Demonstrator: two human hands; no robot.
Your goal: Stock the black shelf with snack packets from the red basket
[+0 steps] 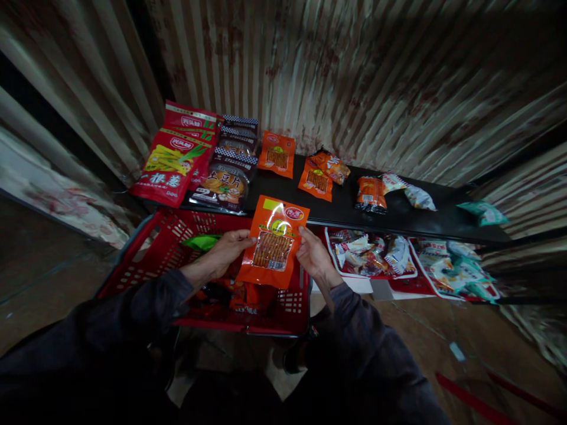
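An orange snack packet (275,243) with a clear window showing brown sticks is held up over the red shopping basket (287,316). My left hand (225,252) pinches its left edge. On the opposite edge my right hand (315,257) grips it between thumb and fingers. Under the packet, the basket holds more orange packets (250,297) and a green packet (201,242), partly hidden by my left hand and the held packet. Similar orange packets stand on the black shelf behind: one upright (277,154) and one leaning (315,182) against another orange bag.
On the shelf (416,218), red bags (170,162) and dark potato-slice bags (224,182) stand at left; small snack packs (371,193) and a teal pack (482,213) lie rightward. Below are filled bins of small packs (376,255), (456,268). A pleated curtain (310,71) hangs behind.
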